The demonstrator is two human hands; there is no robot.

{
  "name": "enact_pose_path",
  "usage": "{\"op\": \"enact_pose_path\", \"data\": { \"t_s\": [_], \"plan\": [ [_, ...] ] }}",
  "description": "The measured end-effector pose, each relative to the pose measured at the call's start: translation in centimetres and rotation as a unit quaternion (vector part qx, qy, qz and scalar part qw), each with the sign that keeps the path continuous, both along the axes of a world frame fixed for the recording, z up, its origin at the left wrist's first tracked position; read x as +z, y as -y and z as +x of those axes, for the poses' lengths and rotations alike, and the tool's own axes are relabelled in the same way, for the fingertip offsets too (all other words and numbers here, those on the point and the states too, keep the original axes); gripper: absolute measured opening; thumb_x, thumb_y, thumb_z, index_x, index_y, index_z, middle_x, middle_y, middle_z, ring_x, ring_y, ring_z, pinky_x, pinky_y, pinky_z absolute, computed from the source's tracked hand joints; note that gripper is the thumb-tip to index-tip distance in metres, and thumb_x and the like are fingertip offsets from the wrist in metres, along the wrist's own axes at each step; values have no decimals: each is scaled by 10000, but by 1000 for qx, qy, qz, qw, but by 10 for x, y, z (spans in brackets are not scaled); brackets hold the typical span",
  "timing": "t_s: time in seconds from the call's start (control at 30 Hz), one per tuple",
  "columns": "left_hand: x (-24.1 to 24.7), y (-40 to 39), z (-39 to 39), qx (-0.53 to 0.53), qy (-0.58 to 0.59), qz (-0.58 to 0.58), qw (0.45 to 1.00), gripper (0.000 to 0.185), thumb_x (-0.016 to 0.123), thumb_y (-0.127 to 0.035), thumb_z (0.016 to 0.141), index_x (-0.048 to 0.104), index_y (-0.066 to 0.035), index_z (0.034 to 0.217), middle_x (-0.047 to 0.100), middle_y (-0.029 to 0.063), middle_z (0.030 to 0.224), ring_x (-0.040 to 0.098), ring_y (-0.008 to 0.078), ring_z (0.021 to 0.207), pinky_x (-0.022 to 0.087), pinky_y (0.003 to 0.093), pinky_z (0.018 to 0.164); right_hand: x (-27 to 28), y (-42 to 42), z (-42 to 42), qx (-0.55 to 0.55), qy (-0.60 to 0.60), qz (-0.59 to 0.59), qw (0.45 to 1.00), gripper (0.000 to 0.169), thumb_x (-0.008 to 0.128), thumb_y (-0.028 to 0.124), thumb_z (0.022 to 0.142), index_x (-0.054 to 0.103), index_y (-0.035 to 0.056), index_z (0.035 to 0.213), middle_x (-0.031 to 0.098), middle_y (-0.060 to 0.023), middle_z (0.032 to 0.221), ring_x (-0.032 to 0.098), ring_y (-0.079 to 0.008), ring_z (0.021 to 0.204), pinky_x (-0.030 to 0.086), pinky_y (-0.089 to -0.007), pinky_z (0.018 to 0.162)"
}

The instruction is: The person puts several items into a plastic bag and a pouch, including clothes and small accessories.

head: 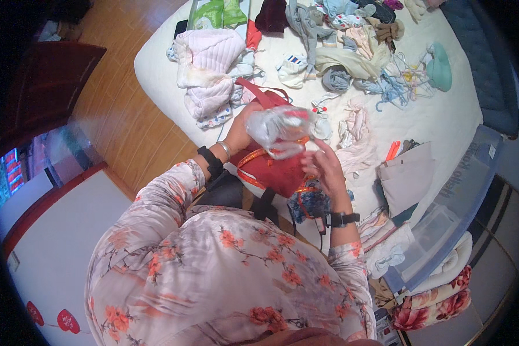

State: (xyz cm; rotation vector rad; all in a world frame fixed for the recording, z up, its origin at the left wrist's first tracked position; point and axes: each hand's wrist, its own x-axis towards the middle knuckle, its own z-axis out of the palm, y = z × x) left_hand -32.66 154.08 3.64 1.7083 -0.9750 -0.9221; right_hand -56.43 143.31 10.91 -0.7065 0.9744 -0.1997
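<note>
A red fabric bag (277, 173) with red straps and orange-gold trim hangs before my body. My left hand (242, 125) grips it near the top at its left side, its fingertips hidden. Over the bag's upper part is a crumpled clear plastic bundle (277, 125), blurred, with something pinkish-red showing in it; whether my left hand also holds this cannot be made out. At the right of the bag, my right hand (326, 166) has its fingers apart close to the plastic, holding nothing visible. A blue patterned cloth (309, 203) shows below the bag.
Folded pale quilted clothes (212, 56) are stacked on the bed's left side. Small garments (354, 65), plastic hangers (404, 82) and a grey fabric pouch (406, 177) lie rightward. A clear storage box (454, 207) stands at right. Green packets (220, 13) are at the far edge.
</note>
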Motion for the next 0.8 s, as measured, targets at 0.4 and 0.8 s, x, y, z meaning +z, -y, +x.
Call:
{"op": "enact_pose_path", "data": {
  "t_s": [0.4,0.8],
  "plan": [
    [82,5,4,-45,184,-228,955,704,743,-194,642,423,-108,1263,352,172,1324,325,335,1240,326,388,994,39,2,58,-56,91,-76,991,384,629,29,775,489,-4,1131,579,-91,1070,566,-169,945,447,-312,856],
    [133,-26,31,-33,145,-163,975,278,522,-89,832,565,-33,1102,577,85,1119,551,186,1023,416,314,911,67,-12,54,-37,103,-97,989,335,577,109,843,479,15,1149,580,-90,1054,580,-186,924,494,-321,761]
  ]
}}
